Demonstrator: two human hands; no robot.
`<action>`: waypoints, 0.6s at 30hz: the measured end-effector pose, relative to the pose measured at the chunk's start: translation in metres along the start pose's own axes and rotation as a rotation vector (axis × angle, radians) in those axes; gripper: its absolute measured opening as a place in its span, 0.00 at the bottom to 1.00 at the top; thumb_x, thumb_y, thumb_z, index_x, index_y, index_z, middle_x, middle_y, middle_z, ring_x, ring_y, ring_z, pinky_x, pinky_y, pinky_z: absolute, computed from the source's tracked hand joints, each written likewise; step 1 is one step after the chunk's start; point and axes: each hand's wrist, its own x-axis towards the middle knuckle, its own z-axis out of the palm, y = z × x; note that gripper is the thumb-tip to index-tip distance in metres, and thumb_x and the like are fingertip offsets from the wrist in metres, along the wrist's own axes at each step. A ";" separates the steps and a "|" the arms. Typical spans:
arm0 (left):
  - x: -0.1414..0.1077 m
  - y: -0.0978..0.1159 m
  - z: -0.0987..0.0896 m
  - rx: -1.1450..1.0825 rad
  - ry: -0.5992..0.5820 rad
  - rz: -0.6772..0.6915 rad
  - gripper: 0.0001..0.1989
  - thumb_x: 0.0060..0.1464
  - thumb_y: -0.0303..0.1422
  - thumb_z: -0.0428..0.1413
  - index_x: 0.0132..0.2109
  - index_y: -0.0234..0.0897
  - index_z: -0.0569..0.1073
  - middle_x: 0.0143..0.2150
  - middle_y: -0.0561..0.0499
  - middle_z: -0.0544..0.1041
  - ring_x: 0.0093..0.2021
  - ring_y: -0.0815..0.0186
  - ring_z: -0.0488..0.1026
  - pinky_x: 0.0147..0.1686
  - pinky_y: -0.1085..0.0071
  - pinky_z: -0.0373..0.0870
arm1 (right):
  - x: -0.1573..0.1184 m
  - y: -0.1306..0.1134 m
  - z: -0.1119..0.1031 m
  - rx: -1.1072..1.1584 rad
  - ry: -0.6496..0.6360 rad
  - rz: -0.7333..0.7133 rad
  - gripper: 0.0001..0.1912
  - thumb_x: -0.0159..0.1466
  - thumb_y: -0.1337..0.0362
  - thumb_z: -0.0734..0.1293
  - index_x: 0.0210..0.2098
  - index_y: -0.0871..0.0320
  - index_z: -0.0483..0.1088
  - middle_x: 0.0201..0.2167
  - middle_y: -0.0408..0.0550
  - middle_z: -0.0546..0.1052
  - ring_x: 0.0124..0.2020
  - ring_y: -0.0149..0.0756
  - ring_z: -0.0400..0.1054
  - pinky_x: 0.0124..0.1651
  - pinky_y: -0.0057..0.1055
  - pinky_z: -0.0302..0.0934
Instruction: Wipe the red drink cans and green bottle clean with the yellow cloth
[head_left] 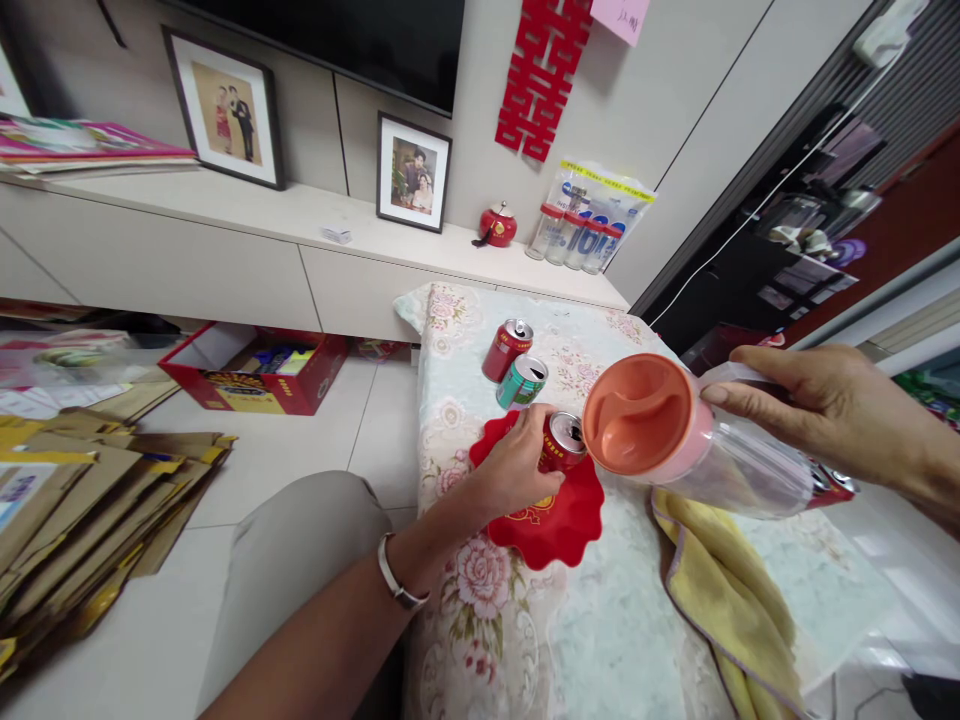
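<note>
Red can (556,458): was gripped in the fingers of the left hand (519,464), on or just over the red dish (574,525).
Pitcher (757,475): was held tilted in the closed fingers of the right hand (844,400), orange lid (637,415) near the can.
Green can (520,384): stood beside a second red can (506,352).
Yellow cloth (724,595): lay on the flowered tablecloth (607,640).

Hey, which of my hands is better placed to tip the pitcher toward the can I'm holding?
Right, most likely: your right hand grips the handle of the pitcher, whose orange lid is near the red can. Your left hand is occupied holding that can.
</note>
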 end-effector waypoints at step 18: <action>0.001 0.000 0.000 0.008 -0.002 -0.006 0.30 0.49 0.22 0.59 0.58 0.40 0.61 0.59 0.42 0.72 0.56 0.53 0.74 0.56 0.53 0.74 | 0.001 0.005 -0.001 -0.021 -0.014 -0.013 0.28 0.67 0.33 0.59 0.28 0.49 0.70 0.19 0.44 0.69 0.20 0.37 0.62 0.21 0.38 0.58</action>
